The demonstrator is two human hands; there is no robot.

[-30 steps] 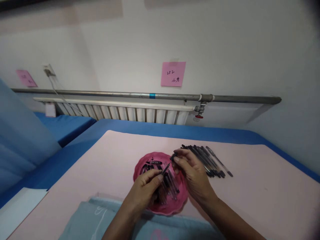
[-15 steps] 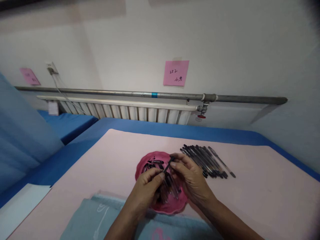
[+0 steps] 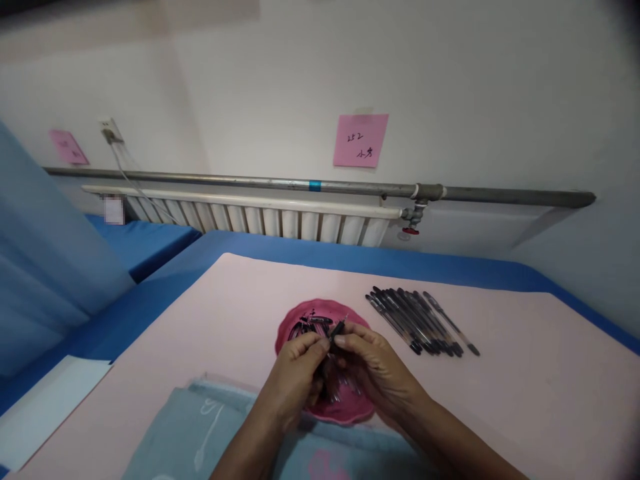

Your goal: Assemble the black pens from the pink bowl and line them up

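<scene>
Notably, the gap between my hands has gone: a second ago I held two dark parts apart, and now my left hand (image 3: 295,370) and right hand (image 3: 383,363) meet on what reads as one dark pen piece (image 3: 338,329), a fine point projecting from its upper end. I judge the parts brought together; whether they are fully seated I cannot tell. Both grips are close thumb-and-finger pinches on the piece, with no visible slack. It is held above the pink dish (image 3: 350,408), whose scalloped rim and smooth wall suggest moulded plastic. Inside the dish lie loose parts (image 3: 337,385), slender clear tubes among black pieces. To the right of the dish, slim pens (image 3: 419,323) with dark ends lie roughly parallel; nearer me than the dish is a soft, folded grey-blue cloth (image 3: 187,423) bearing pale marks.
</scene>
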